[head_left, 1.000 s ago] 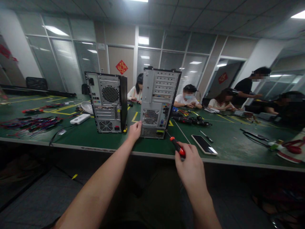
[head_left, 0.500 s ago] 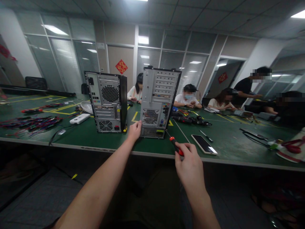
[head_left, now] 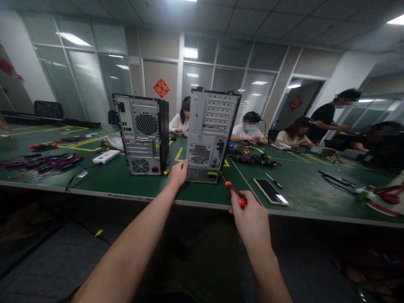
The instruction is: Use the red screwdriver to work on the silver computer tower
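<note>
My right hand point(head_left: 251, 212) grips a red and black screwdriver point(head_left: 234, 194) by its handle, thumb along the near side. The shaft points up and left, its tip at the lower right corner of the right computer tower point(head_left: 198, 120). That tower stands upright with its rear panel toward me, showing slots, ports and a vent. Low on its left edge, my left hand point(head_left: 178, 173) holds the case with the thumb at the rear edge; the other fingers are mostly hidden. A second computer tower point(head_left: 132, 122) stands upright to the left, also rear side out.
On the green table point(head_left: 202, 195) a phone point(head_left: 270, 191) and a thin pen-like tool point(head_left: 273, 180) lie at right. Left are a white power strip point(head_left: 106, 157) and a tangle of wires point(head_left: 42, 163). Black cables point(head_left: 254, 159) lie behind the right tower. Several people are across the table.
My right hand has shifted its grip on the screwdriver, rolling so the thumb lies along the handle and more red shows. The towers and my left hand stay in place.
</note>
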Motion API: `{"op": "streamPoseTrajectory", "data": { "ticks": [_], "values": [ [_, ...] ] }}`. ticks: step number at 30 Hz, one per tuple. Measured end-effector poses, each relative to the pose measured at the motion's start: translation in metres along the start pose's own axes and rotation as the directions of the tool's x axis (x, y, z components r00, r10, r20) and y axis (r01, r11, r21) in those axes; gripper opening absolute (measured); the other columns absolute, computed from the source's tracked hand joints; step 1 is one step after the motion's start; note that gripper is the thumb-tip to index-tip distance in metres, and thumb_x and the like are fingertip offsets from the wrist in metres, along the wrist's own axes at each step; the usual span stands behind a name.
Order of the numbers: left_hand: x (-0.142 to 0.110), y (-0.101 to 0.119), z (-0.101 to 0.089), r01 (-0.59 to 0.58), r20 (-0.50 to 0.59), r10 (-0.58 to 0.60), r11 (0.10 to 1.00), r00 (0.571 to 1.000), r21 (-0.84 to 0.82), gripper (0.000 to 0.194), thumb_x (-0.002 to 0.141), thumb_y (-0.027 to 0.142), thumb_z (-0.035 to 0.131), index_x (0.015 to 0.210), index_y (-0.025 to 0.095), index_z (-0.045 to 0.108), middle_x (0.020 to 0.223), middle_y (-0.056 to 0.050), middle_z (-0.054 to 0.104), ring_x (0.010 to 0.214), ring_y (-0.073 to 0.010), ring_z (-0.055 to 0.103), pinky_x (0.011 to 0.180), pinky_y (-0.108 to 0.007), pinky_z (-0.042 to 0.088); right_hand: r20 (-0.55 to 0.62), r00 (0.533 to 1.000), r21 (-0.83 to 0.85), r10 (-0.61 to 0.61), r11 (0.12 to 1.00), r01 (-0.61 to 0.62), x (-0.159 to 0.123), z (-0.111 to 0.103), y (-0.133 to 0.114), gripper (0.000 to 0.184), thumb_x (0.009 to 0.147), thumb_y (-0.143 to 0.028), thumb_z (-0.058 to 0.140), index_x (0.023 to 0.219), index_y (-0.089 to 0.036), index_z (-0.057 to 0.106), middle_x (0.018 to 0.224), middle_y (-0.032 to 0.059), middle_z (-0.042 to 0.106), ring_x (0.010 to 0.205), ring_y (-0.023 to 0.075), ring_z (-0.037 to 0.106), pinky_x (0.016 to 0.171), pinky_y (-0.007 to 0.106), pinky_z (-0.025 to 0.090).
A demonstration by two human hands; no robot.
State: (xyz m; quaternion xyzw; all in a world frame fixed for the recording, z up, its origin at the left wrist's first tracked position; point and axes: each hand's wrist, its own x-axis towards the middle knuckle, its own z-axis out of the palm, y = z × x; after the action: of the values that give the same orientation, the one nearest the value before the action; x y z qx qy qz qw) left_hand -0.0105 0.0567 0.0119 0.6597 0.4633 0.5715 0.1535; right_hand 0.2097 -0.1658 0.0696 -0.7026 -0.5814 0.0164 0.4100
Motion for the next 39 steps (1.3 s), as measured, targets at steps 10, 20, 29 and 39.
{"op": "streamPoseTrajectory", "data": {
  "ticks": [10,20,29,39],
  "values": [
    [-0.0003,0.0015,-0.0007,0.007,0.001,-0.007,1.000,1.000,0.015,0.060,0.105,0.060,0.035,0.089,0.017,0.074,0.087,-0.010,0.076,0.085,-0.0248,0.067,0.076,-0.030,0.046,-0.071,0.969,-0.216,-0.237,0.952,0.217,-0.0034,0.0009,0.0066,0.038,0.090,-0.019,0.055,0.123,-0.021,0.072,0.121,0.0122,0.060,0.093,0.0250,0.068,0.077,0.038,0.055],
    [-0.0003,0.0009,-0.0005,0.007,0.005,-0.007,1.000,1.000,0.020,0.060,0.105,0.059,0.035,0.091,0.017,0.074,0.088,-0.010,0.076,0.086,-0.0238,0.067,0.076,-0.029,0.046,-0.102,0.987,-0.043,-0.127,0.991,0.123,-0.0021,0.0020,0.0087,0.036,0.096,-0.046,0.055,0.112,-0.017,0.067,0.091,0.0111,0.072,0.081,0.0280,0.070,0.075,0.039,0.052],
    [0.0002,0.0030,-0.0001,-0.005,-0.021,0.006,0.999,1.000,0.054,0.059,0.106,0.056,0.035,0.084,0.016,0.073,0.082,-0.010,0.073,0.080,-0.0225,0.065,0.074,-0.029,0.044,-0.075,0.967,-0.194,-0.242,0.955,0.224,-0.0041,-0.0021,0.0066,0.022,0.094,-0.026,0.054,0.112,-0.021,0.067,0.113,0.0115,0.067,0.088,0.0255,0.068,0.074,0.036,0.050],
    [-0.0005,0.0025,-0.0014,0.008,0.005,-0.008,1.000,1.000,0.019,0.059,0.105,0.059,0.035,0.090,0.017,0.075,0.087,-0.011,0.075,0.085,-0.0249,0.067,0.076,-0.031,0.045,-0.097,0.983,-0.044,-0.154,0.988,0.150,-0.0026,-0.0009,0.0054,0.028,0.095,-0.043,0.055,0.105,-0.019,0.065,0.094,0.0111,0.073,0.084,0.0279,0.071,0.075,0.038,0.051]
  ]
}}
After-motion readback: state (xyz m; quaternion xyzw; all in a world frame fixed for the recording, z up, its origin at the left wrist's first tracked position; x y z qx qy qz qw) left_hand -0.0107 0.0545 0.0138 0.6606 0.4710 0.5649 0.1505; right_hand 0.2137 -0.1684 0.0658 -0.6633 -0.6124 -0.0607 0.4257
